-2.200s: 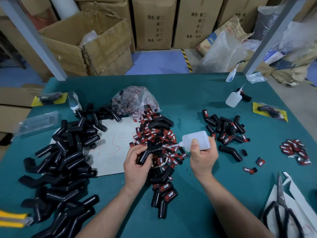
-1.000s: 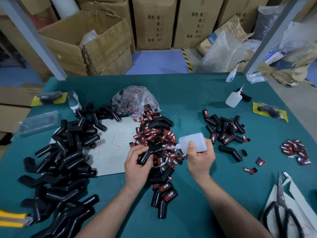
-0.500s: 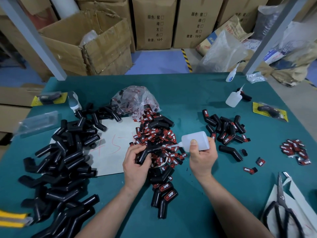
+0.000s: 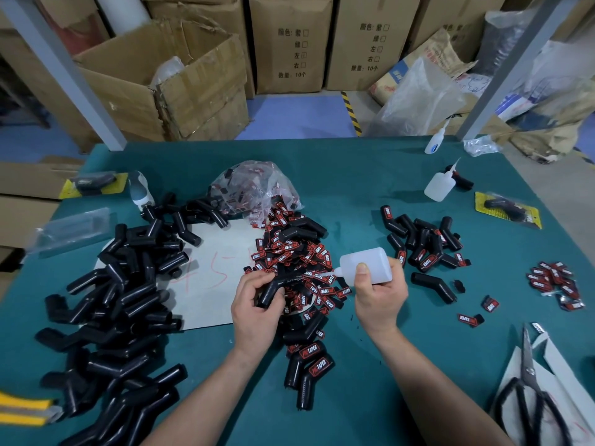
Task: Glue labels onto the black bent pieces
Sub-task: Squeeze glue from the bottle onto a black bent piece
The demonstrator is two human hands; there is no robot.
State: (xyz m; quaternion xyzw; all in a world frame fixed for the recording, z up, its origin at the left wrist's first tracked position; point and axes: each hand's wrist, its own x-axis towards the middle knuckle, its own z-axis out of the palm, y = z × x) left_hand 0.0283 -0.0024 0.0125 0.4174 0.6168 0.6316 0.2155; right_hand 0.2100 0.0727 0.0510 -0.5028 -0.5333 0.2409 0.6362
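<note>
**Over the label heap (image 4: 289, 249): glue-drip risk**

The left hand (image 4: 254, 304) grips a black bent piece (image 4: 273, 286). The right hand (image 4: 380, 294) curls round a glue bottle (image 4: 367, 265), nozzle pointing at the piece. An over-squeeze would likely drip onto loose labels beneath. Bare table (image 4: 354, 188) opens just right of the heap.

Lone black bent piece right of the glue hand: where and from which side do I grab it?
Pinch the lone bent piece across a straight leg from above: it lies flat on the mat, apart from the pile, bare mat along both sides.
</note>
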